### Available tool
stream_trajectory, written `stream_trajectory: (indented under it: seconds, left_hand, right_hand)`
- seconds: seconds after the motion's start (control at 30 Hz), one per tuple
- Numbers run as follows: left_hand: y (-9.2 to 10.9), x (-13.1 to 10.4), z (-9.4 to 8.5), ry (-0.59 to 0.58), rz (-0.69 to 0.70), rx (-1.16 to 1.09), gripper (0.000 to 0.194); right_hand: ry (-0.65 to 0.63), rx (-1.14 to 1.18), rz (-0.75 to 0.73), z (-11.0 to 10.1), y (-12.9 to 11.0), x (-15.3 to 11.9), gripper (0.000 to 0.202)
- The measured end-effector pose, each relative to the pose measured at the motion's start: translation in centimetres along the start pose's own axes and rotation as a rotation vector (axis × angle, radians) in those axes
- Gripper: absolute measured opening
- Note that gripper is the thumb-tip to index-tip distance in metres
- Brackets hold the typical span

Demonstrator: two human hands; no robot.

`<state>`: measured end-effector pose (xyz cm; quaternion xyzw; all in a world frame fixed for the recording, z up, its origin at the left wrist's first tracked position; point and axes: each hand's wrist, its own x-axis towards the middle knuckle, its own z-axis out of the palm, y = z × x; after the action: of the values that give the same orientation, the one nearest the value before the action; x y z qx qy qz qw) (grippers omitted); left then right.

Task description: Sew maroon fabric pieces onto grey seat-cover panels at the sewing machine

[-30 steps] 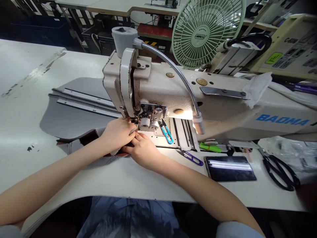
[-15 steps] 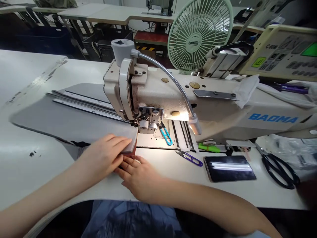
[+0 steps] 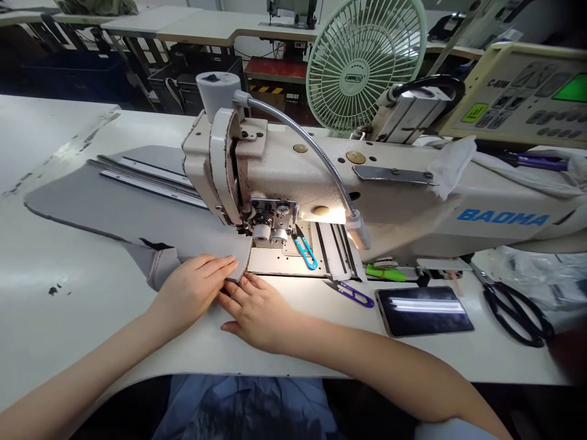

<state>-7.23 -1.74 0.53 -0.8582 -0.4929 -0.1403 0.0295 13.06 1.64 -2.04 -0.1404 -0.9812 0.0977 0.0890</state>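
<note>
A grey fabric panel [image 3: 132, 208] lies on the white table, its right end under the head of the sewing machine [image 3: 293, 165]. Two pale strips with dark edges [image 3: 151, 186] rest along its upper part. My left hand [image 3: 195, 290] is closed on the panel's near right corner, fingers together on top and thumb side hidden. Beside it, my right hand [image 3: 257, 308] touches the same corner with its fingertips; its thumb is apart and the fingers are slightly spread. A folded bit of grey cloth [image 3: 162, 267] shows left of my left hand.
Blue snips [image 3: 306, 249] lie by the needle area, purple snips [image 3: 353, 294] nearer me. Further right are a phone [image 3: 425, 310], black scissors [image 3: 518, 311] and a green tool [image 3: 386, 273]. A green fan [image 3: 353, 76] stands behind the machine.
The panel's near corner now lies flatter, and the reddish edge seen beneath it is mostly covered. My right hand's thumb has spread away from its fingers. The view has shifted slightly.
</note>
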Motion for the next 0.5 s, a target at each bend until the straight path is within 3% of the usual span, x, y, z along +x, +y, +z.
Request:
stream_trajectory:
  seconds: [0.13,0.33,0.5]
  left_hand:
    - [-0.7,0.9,0.6,-0.02,-0.04,-0.041,0.038]
    - [-2.3,1.9,0.9,-0.013,-0.012,-0.18,0.034]
    - [-3.2,2.7,0.9,-0.035,-0.002,-0.324,0.029]
  right_hand:
    - [0.039,-0.012,0.036,0.3,0.5,0.4,0.055]
    - [0.094,-0.152,0.056,0.5,-1.4,0.5,0.045]
    - [0.1,-0.222,0.051,0.9,-2.0,0.4,0.047]
